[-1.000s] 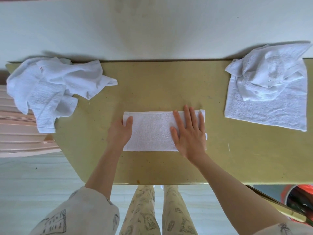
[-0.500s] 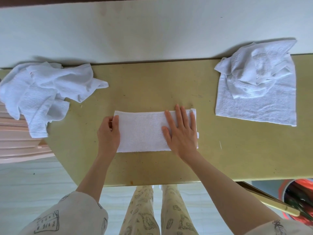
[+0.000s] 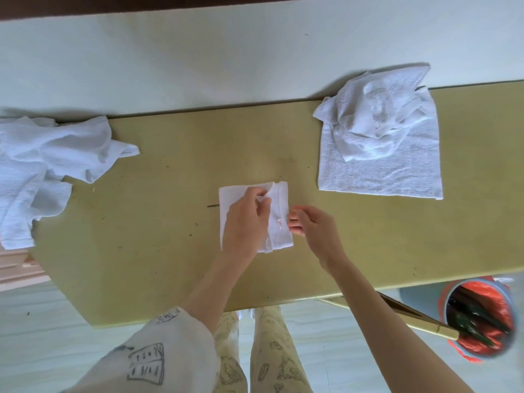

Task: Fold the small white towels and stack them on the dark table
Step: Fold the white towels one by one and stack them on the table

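Note:
A small white towel [image 3: 279,211], folded to a near square, lies in the middle of the olive table [image 3: 175,177]. My left hand [image 3: 243,222] rests on top of it, its fingers curled around the folded-over flap near the far edge. My right hand [image 3: 309,225] sits just right of the towel, and its curled fingertips pinch the right edge. A heap of crumpled white towels [image 3: 48,157] hangs over the table's left end. At the back right a crumpled towel [image 3: 374,120] sits on a flat one [image 3: 368,177].
A bucket with a red liner [image 3: 479,316] stands on the floor at the lower right, with a wooden handle [image 3: 411,316] leaning into it. A pink piece of furniture [image 3: 14,268] is at the left edge. A pale wall runs behind the table.
The long folded strip has been folded over from left to right into a near square. My left hand carried the flap across; my right hand lifted off the towel and moved to its right edge.

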`<state>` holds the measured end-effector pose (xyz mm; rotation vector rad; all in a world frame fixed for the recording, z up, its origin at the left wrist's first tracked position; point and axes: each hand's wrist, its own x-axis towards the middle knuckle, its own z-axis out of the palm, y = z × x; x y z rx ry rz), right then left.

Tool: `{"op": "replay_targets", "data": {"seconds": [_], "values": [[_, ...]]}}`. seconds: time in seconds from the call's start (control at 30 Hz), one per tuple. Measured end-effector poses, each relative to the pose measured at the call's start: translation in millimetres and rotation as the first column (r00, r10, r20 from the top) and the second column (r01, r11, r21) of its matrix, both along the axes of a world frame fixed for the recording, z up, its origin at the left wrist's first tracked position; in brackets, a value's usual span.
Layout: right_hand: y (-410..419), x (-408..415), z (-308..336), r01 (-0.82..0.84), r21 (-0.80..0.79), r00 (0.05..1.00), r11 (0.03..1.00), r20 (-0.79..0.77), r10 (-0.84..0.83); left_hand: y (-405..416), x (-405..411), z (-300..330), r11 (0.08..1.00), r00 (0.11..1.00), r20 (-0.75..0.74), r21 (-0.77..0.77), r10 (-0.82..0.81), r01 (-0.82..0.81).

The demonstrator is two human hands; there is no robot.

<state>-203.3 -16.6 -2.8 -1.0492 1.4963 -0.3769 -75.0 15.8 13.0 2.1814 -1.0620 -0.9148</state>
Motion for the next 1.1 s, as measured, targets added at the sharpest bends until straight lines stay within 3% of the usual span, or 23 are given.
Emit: {"op": "replay_targets", "data": {"seconds": [0.1, 0.3, 0.37, 0.43, 0.5, 0.57, 0.63, 0.77, 0.87, 0.93, 1.0, 1.1], "values": [[-1.5, -0.5, -2.9, -0.005, 0.022, 1.000, 1.000, 0.025, 0.004, -8.0, -13.4, -10.8, 0.990, 0.993, -0.053, 0.088, -0.103, 0.108], [-3.4, -1.2, -2.5, -0.034, 0.017, 0.997, 0.999, 0.063, 0.033, -6.2, -16.1, -9.9, 0.987, 0.974, -0.174, 0.041, -0.146, 0.155], [-3.4, -1.4, -4.2, -0.035, 0.018, 0.999, 0.999, 0.037, 0.034, -3.0, -7.6, -11.5, 0.990, 0.988, -0.072, -0.031, -0.138, 0.136], [-2.6, -0.6, -5.5, -0.041, 0.017, 0.999, 0.999, -0.004, 0.041, -2.0, 9.5, -14.8, 0.974, 0.961, 0.185, -0.058, -0.205, 0.219], [-3.3, 2.7, -3.9, -0.066, 0.012, 0.997, 0.998, -0.030, 0.066, -1.3, 28.8, -17.6, 0.929, 0.859, 0.368, 0.042, -0.356, 0.367], [-6.8, 9.0, -0.3, -0.107, 0.000, 0.994, 0.994, -0.030, 0.107, 3.1, 42.3, -18.2, 0.885, 0.787, 0.408, 0.151, -0.462, 0.441], [-12.2, 16.7, 4.1, -0.161, -0.034, 0.986, 0.986, -0.047, 0.159, 14.4, 46.6, -14.6, 0.902, 0.790, 0.437, 0.217, -0.431, 0.372], [-16.7, 21.7, 6.2, -0.242, -0.111, 0.970, 0.964, -0.066, 0.236, 40.6, 39.6, -5.5, 0.930, 0.912, 0.345, 0.355, -0.224, 0.094], [-14.9, 14.3, 4.1, -0.266, -0.148, 0.960, 0.953, -0.135, 0.247, 45.3, 35.4, -3.0, 0.893, 0.940, 0.276, 0.447, -0.199, 0.058], [-14.0, 9.0, 3.4, -0.229, -0.184, 0.967, 0.956, -0.158, 0.202, 42.6, 38.6, 0.8, 0.873, 0.914, 0.329, 0.484, -0.237, 0.052], [-11.9, 4.6, 3.3, -0.146, -0.217, 0.980, 0.965, -0.167, 0.110, 38.6, 45.7, 0.9, 0.908, 0.859, 0.424, 0.406, -0.287, 0.103], [-4.3, -0.8, 2.9, -0.096, -0.249, 0.979, 0.964, -0.199, 0.046, 28.2, 57.4, -6.3, 0.911, 0.794, 0.446, 0.179, -0.412, 0.372]]}}
